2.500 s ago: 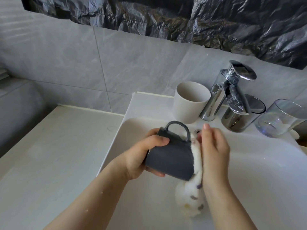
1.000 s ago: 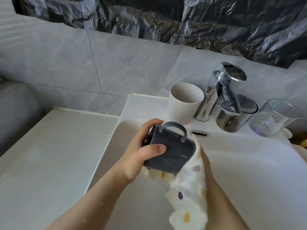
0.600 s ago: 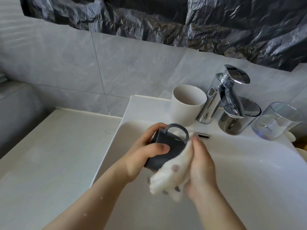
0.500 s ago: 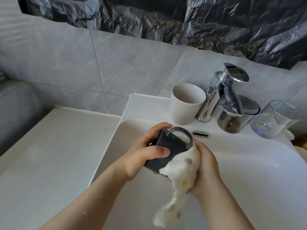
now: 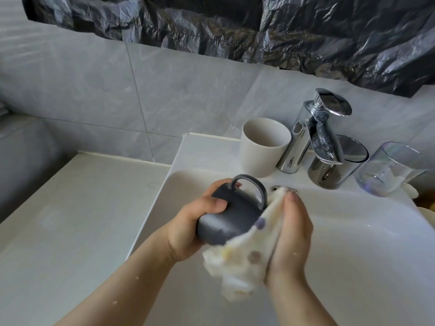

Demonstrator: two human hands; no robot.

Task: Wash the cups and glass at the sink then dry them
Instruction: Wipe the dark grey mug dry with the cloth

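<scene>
Over the white sink (image 5: 353, 231), my left hand (image 5: 188, 227) grips a dark grey mug (image 5: 230, 215) lying on its side, handle up. My right hand (image 5: 292, 236) holds a white cloth with coloured dots (image 5: 242, 260) against the mug's mouth end; its fingers lie along the cloth and the thumb is hidden. A beige cup (image 5: 264, 147) stands upright on the sink ledge behind. A clear glass (image 5: 390, 169) stands on the ledge at the far right.
A chrome tap (image 5: 317, 135) stands between the beige cup and the glass, with a shiny metal cup (image 5: 336, 165) beside it. A pale countertop (image 5: 70, 220) stretches to the left. Grey wall tiles and black plastic sheeting are behind.
The mug has been turned in my left hand while my right hand moved the cloth round its side and rim. The cloth now bunches under the mug.
</scene>
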